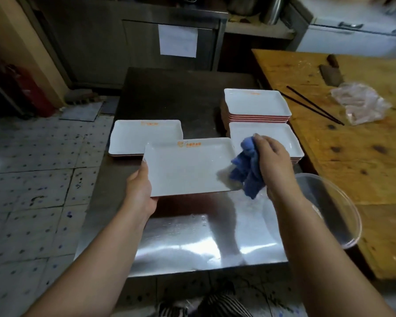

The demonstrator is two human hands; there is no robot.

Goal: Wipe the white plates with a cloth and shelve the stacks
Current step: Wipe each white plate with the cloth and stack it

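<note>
Head view: left hand (140, 184) grips the near-left edge of a white plate (188, 167), held above the steel table (192, 243). Right hand (276, 162) clutches a blue cloth (246, 167) on the plate's right end. Plate stacks (257, 104) lie beyond both hands.

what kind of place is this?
Likely a restaurant's back kitchen: stacks of identical logo-printed white plates on a steel table, and a cleaver on a large worn wooden chopping bench.
</note>
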